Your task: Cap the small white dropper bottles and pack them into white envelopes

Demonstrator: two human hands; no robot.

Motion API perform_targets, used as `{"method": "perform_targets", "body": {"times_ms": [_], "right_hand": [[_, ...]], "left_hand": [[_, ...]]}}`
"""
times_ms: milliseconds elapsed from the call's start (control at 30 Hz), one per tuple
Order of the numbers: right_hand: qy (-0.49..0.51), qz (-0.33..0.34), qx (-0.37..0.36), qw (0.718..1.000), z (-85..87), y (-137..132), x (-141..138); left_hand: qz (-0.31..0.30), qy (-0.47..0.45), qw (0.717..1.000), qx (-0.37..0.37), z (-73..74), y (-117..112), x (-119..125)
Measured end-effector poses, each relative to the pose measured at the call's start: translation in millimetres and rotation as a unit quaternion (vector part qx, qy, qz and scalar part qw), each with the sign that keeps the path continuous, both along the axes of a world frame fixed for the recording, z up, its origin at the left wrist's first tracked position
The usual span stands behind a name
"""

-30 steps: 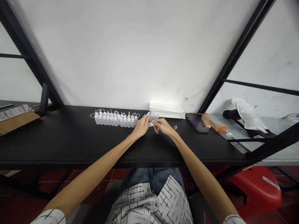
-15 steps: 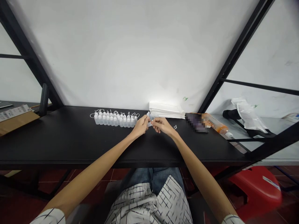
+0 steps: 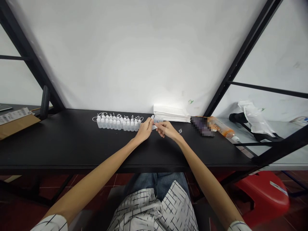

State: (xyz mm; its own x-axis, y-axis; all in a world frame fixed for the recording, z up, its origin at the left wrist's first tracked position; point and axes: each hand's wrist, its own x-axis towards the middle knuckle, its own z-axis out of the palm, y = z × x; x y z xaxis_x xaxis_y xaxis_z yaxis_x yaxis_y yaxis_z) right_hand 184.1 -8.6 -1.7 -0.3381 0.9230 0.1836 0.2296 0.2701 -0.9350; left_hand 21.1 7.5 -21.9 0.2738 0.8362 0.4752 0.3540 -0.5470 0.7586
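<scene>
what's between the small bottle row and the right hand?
Head view: the left hand, beside the bottle row, then a whitish piece, partly hidden, pinched at both hands' fingertips, before the right hand.

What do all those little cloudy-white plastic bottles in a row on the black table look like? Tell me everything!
The small, cloudy-white, plastic-looking bottles stand upright, packed close together in a long group on the flat black tabletop. They have rounded shoulders and narrow tops, and thin white loops stick up above them. Whether anything is inside can't be told. The person's bare left hand is right beside the group's right end; whether it touches the last bottle isn't clear.
</scene>
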Motion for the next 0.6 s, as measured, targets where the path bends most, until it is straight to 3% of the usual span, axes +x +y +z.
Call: {"method": "perform_targets", "body": {"times_ms": [133,433,600], "right_hand": [[-0.001,-0.014,0.021,1.0,1.7,0,0],[0.002,0.007,0.017,1.0,-1.5,2,1],[0.028,-0.061,0.038,0.997,-6.2,8,3]], "left_hand": [[-0.013,-0.033,0.999,-0.032,-1.5,3,1],[0.005,0.016,1.0,0.012,0.5,0,-1],[0.031,0.023,0.998,0.053,10.7,-6,-2]]}}
